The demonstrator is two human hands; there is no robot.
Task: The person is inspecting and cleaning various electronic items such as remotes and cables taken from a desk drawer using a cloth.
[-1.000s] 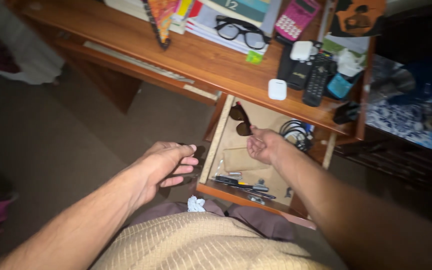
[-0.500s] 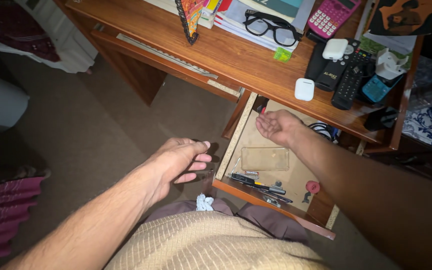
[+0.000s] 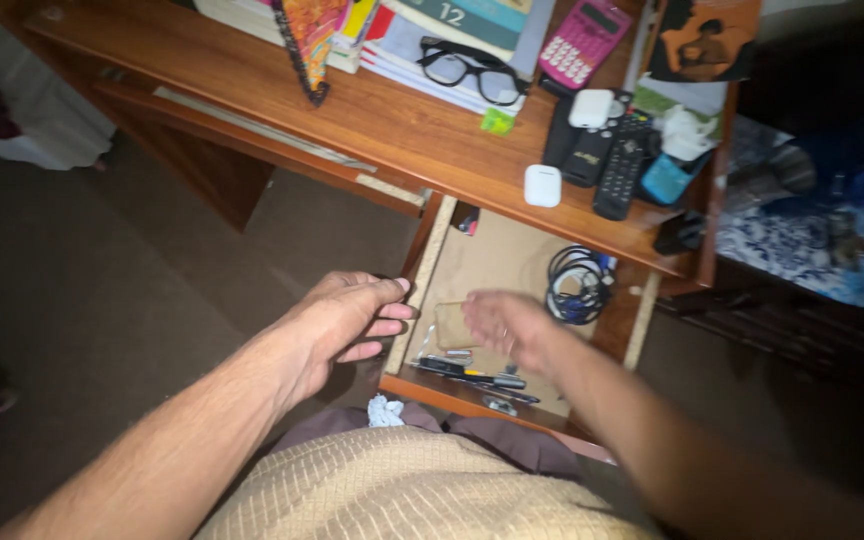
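Drawer (image 3: 432, 262), pulled out from under the wooden desk (image 3: 402, 120), sits open below both hands. Left hand (image 3: 344, 322) rests against its left edge, fingers curled loosely, holding nothing visible. Right hand (image 3: 505, 325) hovers blurred over the drawer's middle, above a clear flat case (image 3: 452, 325); whether it grips anything I cannot tell. Pens (image 3: 472, 373) lie along the front, coiled cables (image 3: 577, 285) at the back right. On the desk above sit 1 pair of black glasses (image 3: 472, 70), a pink calculator (image 3: 582, 42) and a white earbud case (image 3: 542, 185).

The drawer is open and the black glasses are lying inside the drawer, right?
Not quite. The drawer is open, but the black glasses lie up on the desk top, resting on the books. The head view shows this.
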